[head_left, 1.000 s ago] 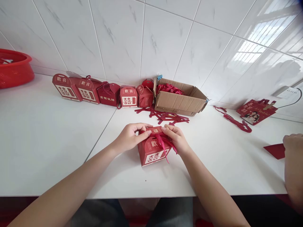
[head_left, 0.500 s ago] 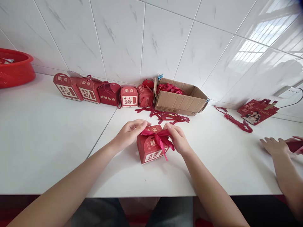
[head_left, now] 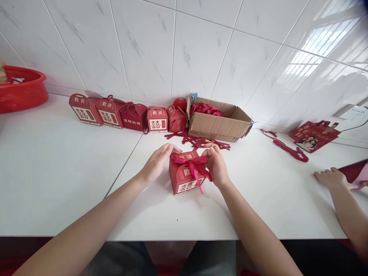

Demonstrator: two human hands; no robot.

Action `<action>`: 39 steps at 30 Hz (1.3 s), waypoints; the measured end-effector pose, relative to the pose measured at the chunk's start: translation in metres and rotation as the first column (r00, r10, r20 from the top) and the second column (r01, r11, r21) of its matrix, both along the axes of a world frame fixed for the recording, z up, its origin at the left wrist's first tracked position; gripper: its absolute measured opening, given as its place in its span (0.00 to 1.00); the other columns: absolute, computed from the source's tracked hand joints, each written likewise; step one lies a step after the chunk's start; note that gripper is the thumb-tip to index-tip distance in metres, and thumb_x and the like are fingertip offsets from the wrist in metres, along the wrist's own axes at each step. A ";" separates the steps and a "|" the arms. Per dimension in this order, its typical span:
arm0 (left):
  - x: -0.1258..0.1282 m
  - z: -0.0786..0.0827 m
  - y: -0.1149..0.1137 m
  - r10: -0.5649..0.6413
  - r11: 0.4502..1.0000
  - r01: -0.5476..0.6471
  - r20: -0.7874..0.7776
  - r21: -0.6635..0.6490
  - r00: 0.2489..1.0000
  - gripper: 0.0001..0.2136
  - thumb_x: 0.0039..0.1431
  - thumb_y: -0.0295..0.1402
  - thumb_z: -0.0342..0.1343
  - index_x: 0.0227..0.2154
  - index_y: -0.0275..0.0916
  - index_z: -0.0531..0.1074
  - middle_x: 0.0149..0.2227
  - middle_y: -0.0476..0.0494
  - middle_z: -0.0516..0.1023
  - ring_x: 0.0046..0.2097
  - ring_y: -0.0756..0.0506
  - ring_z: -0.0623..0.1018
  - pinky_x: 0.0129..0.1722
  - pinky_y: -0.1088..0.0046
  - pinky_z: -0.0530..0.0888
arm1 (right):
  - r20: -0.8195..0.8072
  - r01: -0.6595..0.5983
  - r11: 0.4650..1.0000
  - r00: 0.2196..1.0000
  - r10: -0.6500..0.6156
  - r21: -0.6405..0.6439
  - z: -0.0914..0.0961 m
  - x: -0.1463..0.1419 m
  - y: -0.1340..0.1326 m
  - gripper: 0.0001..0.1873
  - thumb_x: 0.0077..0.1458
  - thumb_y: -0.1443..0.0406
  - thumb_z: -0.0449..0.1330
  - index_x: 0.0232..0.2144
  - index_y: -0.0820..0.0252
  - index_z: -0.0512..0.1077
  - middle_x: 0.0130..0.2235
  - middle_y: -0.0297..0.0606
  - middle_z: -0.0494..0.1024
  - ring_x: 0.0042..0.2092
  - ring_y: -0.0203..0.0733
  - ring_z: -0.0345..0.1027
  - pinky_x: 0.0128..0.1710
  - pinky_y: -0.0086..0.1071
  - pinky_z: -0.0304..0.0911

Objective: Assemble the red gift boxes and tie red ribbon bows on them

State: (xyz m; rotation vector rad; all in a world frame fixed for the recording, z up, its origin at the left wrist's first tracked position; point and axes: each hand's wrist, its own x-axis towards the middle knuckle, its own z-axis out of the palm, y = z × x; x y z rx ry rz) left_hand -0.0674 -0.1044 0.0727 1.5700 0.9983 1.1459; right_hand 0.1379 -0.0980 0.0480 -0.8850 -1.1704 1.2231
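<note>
A red paper gift box [head_left: 179,180] with white-panelled characters stands on the white table in front of me. A crimson ribbon bow [head_left: 192,164] lies across its top, one tail hanging down the front. My left hand [head_left: 158,163] is against the box's back left edge, thumb raised and fingertips reaching behind the top. On the other side, my right hand [head_left: 217,165] has its fingers curled by the bow's right loop and the box's right side. Both hands hold the box between them; the fingertips behind it are partly hidden.
Along the tiled wall stands a row of red gift boxes [head_left: 133,117]. Beside them a cardboard box [head_left: 218,124] holds red ribbons, with flat red strips [head_left: 211,143] before it. A red basket [head_left: 25,92] is far left. At right are a red bag [head_left: 313,134] and another person's hand [head_left: 332,178].
The gift box has shifted slightly away from me and to the right between my hands. My right hand's fingers have curled in more. The other person's reddish item has moved at the right edge.
</note>
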 end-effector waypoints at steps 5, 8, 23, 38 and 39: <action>-0.004 -0.006 -0.007 0.004 0.945 0.064 -0.207 0.320 0.978 0.16 0.56 0.34 0.52 0.48 0.45 0.71 0.57 0.42 0.66 0.63 0.39 0.62 0.63 0.58 0.59 | -0.086 -0.092 0.995 0.992 0.089 -0.037 0.002 0.002 0.000 0.12 0.48 0.60 0.53 0.37 0.54 0.63 0.27 0.28 0.58 0.23 0.33 0.50 0.22 0.27 0.51; -0.002 -0.010 -0.012 0.074 0.841 0.162 -0.406 0.517 0.911 0.19 0.57 0.29 0.52 0.51 0.49 0.72 0.64 0.43 0.57 0.65 0.37 0.55 0.65 0.53 0.53 | -0.092 -0.149 0.989 0.985 0.147 -0.015 0.004 0.002 -0.003 0.15 0.41 0.65 0.52 0.36 0.55 0.65 0.31 0.29 0.59 0.25 0.31 0.52 0.24 0.27 0.52; -0.002 0.000 -0.018 0.200 0.732 0.106 -0.361 0.673 0.911 0.05 0.51 0.30 0.55 0.24 0.40 0.65 0.55 0.37 0.68 0.57 0.36 0.63 0.58 0.53 0.61 | 0.211 -0.264 0.962 0.946 0.246 0.063 0.002 0.025 0.005 0.19 0.47 0.67 0.53 0.44 0.52 0.68 0.51 0.37 0.68 0.45 0.41 0.65 0.45 0.36 0.64; -0.022 0.009 -0.003 -0.122 0.839 0.114 -0.020 0.532 0.992 0.34 0.62 0.57 0.39 0.09 0.40 0.68 0.43 0.39 0.79 0.58 0.36 0.63 0.61 0.54 0.56 | 0.579 -0.637 0.771 0.618 0.532 -0.029 -0.015 0.035 0.003 0.69 0.45 0.59 0.70 0.66 0.42 0.18 0.70 0.46 0.45 0.66 0.49 0.54 0.59 0.46 0.62; -0.022 0.007 -0.002 -0.092 0.841 0.092 -0.026 0.534 0.995 0.33 0.63 0.54 0.41 0.09 0.40 0.68 0.42 0.39 0.79 0.57 0.37 0.64 0.60 0.55 0.57 | 0.595 -0.633 0.774 0.615 0.518 -0.019 -0.015 0.036 0.004 0.69 0.45 0.58 0.70 0.66 0.42 0.19 0.70 0.46 0.42 0.67 0.50 0.52 0.59 0.47 0.61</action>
